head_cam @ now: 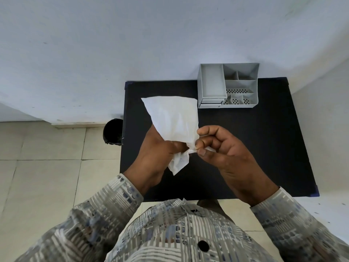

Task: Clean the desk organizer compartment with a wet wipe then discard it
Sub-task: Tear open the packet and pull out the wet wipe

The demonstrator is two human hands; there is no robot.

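A white wet wipe (172, 118) is held up over the middle of the black table (264, 138), partly unfolded. My left hand (158, 148) grips its lower part, and a loose corner hangs below the fingers. My right hand (217, 146) pinches the wipe's right edge between thumb and fingers. The grey desk organizer (211, 82) stands at the table's far right edge against the wall, with one large compartment on the left, several small ones on the right, some with perforated floors, and a small drawer at its front left.
A black waste bin (113, 131) stands on the tiled floor just left of the table. A white wall runs behind the table. My patterned shirt sleeves fill the bottom of the view.
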